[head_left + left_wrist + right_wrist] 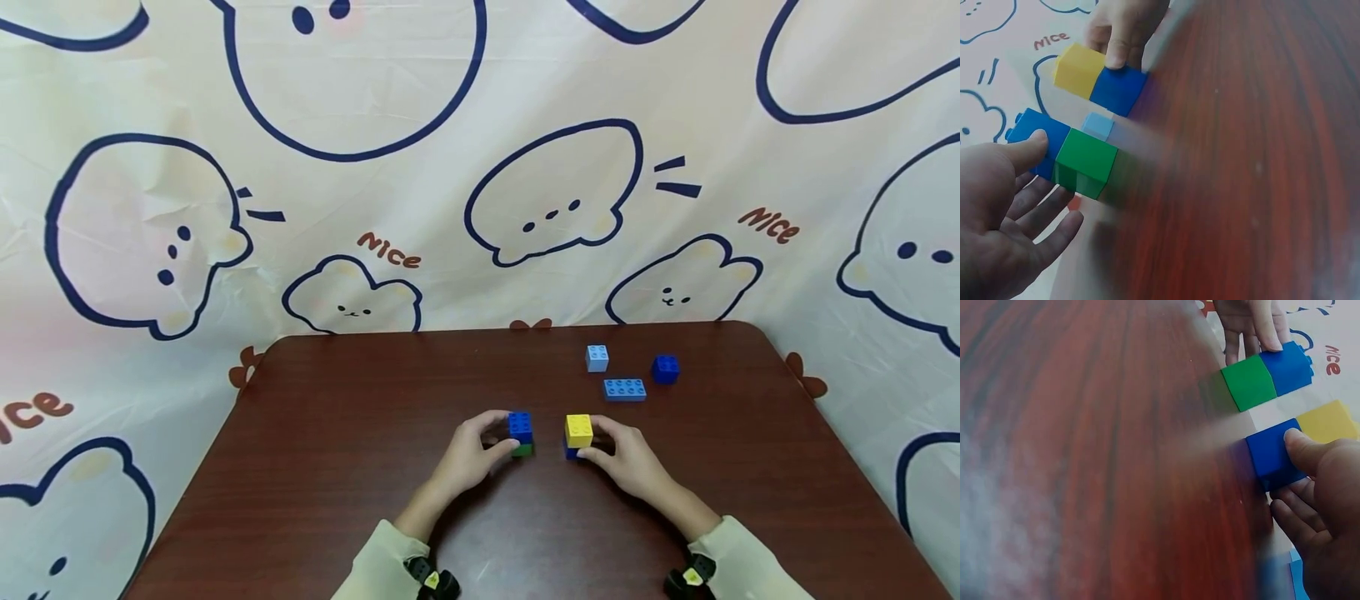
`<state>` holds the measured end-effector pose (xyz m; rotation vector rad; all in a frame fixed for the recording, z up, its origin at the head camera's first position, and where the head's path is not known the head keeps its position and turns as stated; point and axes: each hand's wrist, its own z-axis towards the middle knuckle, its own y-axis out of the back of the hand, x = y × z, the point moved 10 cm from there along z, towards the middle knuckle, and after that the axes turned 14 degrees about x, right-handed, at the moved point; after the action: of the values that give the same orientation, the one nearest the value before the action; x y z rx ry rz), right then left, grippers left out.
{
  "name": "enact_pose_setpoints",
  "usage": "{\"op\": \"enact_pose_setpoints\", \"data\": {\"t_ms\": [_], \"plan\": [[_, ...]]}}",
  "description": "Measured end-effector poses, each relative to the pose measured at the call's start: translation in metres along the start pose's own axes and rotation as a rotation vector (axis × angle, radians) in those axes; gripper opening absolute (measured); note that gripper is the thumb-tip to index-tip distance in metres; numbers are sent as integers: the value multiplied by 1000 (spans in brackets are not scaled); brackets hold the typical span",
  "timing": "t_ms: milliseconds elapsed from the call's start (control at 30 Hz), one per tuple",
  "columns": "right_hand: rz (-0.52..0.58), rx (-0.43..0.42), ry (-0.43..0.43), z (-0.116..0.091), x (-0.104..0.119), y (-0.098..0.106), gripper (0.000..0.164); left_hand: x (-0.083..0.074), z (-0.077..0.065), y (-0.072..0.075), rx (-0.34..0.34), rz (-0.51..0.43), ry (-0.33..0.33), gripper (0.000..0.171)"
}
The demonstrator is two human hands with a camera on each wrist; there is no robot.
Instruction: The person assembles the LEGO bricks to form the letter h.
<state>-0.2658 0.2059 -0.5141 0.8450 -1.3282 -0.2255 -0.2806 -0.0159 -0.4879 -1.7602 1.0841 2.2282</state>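
Note:
In the head view my left hand (pixel 471 454) pinches a two-brick stack. Its blue toy brick (pixel 520 425) sits on top of a green brick (pixel 1088 156), and the thumb presses on the blue one. Facing it, my right hand (pixel 633 460) grips another stack, made of a yellow brick (pixel 578 430) over a dark blue brick (pixel 1268 459). In the right wrist view that thumb lies on the dark blue brick, close to the seam. The two stacks stand upright side by side with a small gap between them.
Beyond the right hand, a small light blue brick (pixel 597 359), a longer light blue brick (pixel 625 390) and a dark blue brick (pixel 665 369) lie on the brown table (pixel 360 392). A patterned cloth (pixel 420 200) hangs behind the table's far edge.

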Motion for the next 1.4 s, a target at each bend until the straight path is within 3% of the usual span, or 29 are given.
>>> {"op": "enact_pose_setpoints", "data": {"t_ms": [800, 1000, 1233, 1400], "plan": [[-9, 32, 40, 18, 11, -13, 45, 0, 8, -11, 5, 31, 17, 36], [-13, 33, 63, 15, 15, -13, 46, -2, 9, -13, 9, 39, 12, 36], [-65, 70, 74, 9, 16, -14, 59, -3, 8, -13, 15, 37, 14, 38], [-89, 81, 100, 3, 15, -3, 59, -1, 7, -12, 18, 39, 23, 39]]}}
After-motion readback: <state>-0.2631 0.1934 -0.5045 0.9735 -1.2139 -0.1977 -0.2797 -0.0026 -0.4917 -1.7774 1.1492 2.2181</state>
